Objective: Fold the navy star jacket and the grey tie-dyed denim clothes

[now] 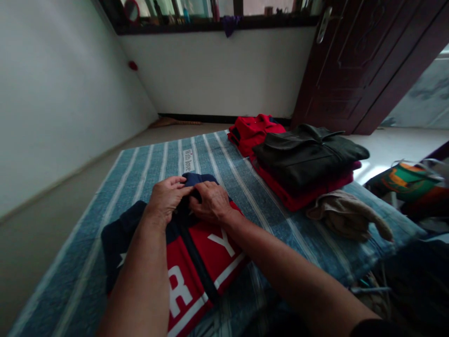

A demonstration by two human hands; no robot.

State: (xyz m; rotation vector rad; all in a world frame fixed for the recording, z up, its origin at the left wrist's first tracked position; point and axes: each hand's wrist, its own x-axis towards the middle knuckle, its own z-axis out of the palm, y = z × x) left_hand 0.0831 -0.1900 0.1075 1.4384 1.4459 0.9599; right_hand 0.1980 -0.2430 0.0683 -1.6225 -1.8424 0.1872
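A red and navy jacket (220, 243) with white letters and a dark front zip lies on the striped blue cover (140, 168) in front of me. At its collar, my left hand (168, 196) has thumb and fingers pinched on the navy fabric. Close beside it, my right hand (210, 199) curls over the other side of the collar, its fingertips partly hidden. The two hands almost meet at the top of the zip. One navy sleeve with a white star spreads out left of my left forearm.
Right of the jacket stands a pile of folded clothes with a dark leather jacket (308, 152) on top. A folded red garment (254, 131) sits behind it. A crumpled beige cloth (351, 213) lies near the right edge. Beyond are a wall, a windowsill and a dark red door (354, 61).
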